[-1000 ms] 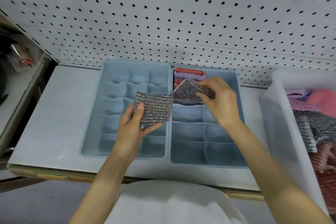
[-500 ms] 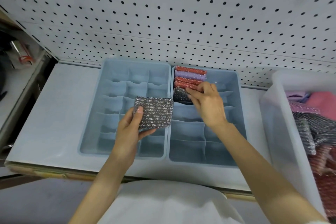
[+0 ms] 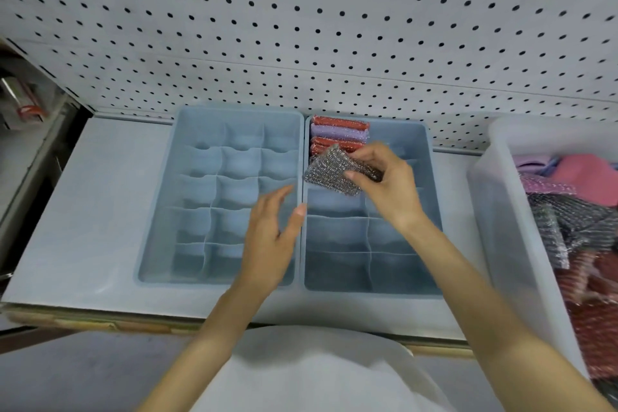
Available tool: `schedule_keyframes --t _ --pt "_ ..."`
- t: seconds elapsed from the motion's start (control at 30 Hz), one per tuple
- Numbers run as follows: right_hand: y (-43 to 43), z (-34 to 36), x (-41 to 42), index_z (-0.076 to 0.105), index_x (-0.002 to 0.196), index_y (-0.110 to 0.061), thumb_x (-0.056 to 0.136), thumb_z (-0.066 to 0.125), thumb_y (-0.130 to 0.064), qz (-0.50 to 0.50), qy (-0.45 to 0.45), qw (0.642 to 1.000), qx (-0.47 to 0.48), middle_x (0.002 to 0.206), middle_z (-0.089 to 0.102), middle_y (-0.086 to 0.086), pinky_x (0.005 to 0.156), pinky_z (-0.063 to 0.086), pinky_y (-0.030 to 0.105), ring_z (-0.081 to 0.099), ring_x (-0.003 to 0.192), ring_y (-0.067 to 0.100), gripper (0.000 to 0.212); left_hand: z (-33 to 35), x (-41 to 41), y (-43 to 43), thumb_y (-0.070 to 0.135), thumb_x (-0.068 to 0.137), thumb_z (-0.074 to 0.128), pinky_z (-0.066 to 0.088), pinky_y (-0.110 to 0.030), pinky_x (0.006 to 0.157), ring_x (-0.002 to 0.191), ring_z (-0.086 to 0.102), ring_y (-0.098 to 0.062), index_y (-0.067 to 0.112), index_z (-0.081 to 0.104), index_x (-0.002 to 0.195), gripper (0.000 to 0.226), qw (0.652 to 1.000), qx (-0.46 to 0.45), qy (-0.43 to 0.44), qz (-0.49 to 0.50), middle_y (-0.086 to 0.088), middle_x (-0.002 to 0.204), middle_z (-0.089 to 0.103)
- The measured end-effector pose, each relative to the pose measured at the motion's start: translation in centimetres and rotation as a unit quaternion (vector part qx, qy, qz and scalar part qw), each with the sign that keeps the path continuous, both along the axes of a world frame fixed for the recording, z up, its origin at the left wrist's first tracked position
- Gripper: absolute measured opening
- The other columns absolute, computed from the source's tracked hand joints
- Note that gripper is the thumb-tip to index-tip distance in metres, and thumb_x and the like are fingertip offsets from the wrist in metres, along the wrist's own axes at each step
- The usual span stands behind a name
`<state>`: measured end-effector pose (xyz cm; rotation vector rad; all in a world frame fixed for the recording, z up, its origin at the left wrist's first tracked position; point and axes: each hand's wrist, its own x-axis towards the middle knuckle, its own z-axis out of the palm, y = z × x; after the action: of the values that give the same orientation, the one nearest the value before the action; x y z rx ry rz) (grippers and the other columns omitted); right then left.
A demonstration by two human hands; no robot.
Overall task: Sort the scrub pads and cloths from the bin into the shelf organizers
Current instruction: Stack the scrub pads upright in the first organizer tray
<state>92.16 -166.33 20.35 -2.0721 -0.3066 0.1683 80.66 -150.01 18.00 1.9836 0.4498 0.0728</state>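
Organizers (image 3: 239, 162) number two; right hand (image 3: 391, 184) pinches one silver pad (image 3: 329, 174); left hand (image 3: 267, 244), grip spread.

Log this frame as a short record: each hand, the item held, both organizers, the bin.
left hand: open, holds nothing, over the right side of the left organizer
right hand: pinches a silver scrub pad above the right organizer
left organizer: no pads visible
right organizer: red and purple pads on edge in its back left compartment
bin: at right, holds silver, red and pink items
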Motion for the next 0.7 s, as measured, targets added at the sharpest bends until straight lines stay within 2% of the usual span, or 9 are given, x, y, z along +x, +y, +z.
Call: schedule_keyframes --t 0.07,0.1,0.17,0.3,0.4,0.53,0.63,0.7 --pt "0.0 -1.6 0.2 0.064 0.093 -0.015 0.079 0.075 -0.015 -0.001 -0.067 0.995 -0.078 0.091 0.066 -0.015 0.082 0.052 0.035 0.064 0.091 0.013 0.018 -1.0 -0.5 -0.5 0.039 0.093 0.054 0.027 -0.024 0.109 0.133 0.034 -0.011 0.020 0.034 0.144 0.058 0.995 0.063 0.037 -0.068 0.002 0.143 0.041" --pt "0.1 -2.1 0.4 0.064 0.092 -0.012 0.078 0.075 -0.015 0.007 -0.124 0.985 -0.116 0.090 0.068 -0.007 0.075 0.052 0.036 0.064 0.087 0.021 0.018 -1.3 -0.6 -0.8 0.035 0.093 0.055 0.024 -0.024 0.110 0.136 0.029 -0.011 0.020 0.025 0.148 0.064 0.991 0.076 0.052 -0.096 0.002 0.148 0.035" --pt "0.2 -2.5 0.9 0.065 0.087 -0.009 0.074 0.077 -0.011 0.027 -0.240 0.957 -0.160 0.083 0.068 0.003 0.067 0.046 0.028 0.063 0.076 0.027 0.018 -1.6 -0.6 -0.9 0.029 0.095 0.054 0.022 -0.024 0.111 0.139 0.024 -0.011 0.022 0.015 0.151 0.069 0.988 0.071 0.071 -0.119 0.002 0.152 0.030" --pt "-0.9 -2.3 1.8 0.066 0.080 -0.007 0.071 0.076 -0.003 0.046 -0.362 0.914 -0.177 0.076 0.068 0.003 0.067 0.042 0.027 0.057 0.072 0.021 0.015 -1.3 -0.6 -0.3 0.024 0.095 0.053 0.029 -0.031 0.112 0.138 0.027 -0.014 0.022 0.014 0.151 0.068 0.988 0.046 0.081 -0.125 0.000 0.150 0.031" --pt "-1.3 -2.8 1.8 0.067 0.080 -0.009 0.072 0.071 0.006 0.076 -0.426 0.877 -0.210 0.077 0.068 0.003 0.067 0.043 0.032 0.061 0.071 0.027 0.017 -1.3 -0.7 -0.1 0.023 0.095 0.054 0.029 -0.032 0.113 0.138 0.027 -0.015 0.021 0.015 0.151 0.068 0.987 0.049 0.076 -0.132 -0.001 0.151 0.031" --pt "-0.3 -3.2 1.3 0.066 0.078 -0.011 0.064 0.066 0.015 0.126 -0.466 0.838 -0.254 0.078 0.067 0.001 0.063 0.042 0.032 0.058 0.069 0.025 0.029 -1.4 -0.9 0.4 0.024 0.096 0.054 0.032 -0.036 0.112 0.138 0.028 -0.014 0.023 0.015 0.152 0.068 0.986 0.048 0.080 -0.136 0.001 0.151 0.030" --pt "0.7 -3.9 0.7 0.066 0.080 -0.011 0.060 0.064 0.016 0.153 -0.454 0.835 -0.270 0.080 0.067 0.001 0.065 0.040 0.028 0.056 0.070 0.023 0.034 -1.4 -1.3 0.5 0.022 0.096 0.054 0.033 -0.035 0.112 0.136 0.029 -0.014 0.023 0.015 0.152 0.068 0.985 0.049 0.075 -0.144 0.002 0.151 0.031" --pt "1.6 -4.1 0.8 0.067 0.081 -0.012 0.059 0.068 0.015 0.135 -0.444 0.847 -0.260 0.080 0.067 0.001 0.061 0.042 0.028 0.057 0.070 0.022 0.035 -1.3 -1.4 0.6 0.021 0.096 0.053 0.034 -0.037 0.111 0.135 0.030 -0.014 0.024 0.015 0.151 0.067 0.985 0.049 0.074 -0.147 0.002 0.150 0.032"
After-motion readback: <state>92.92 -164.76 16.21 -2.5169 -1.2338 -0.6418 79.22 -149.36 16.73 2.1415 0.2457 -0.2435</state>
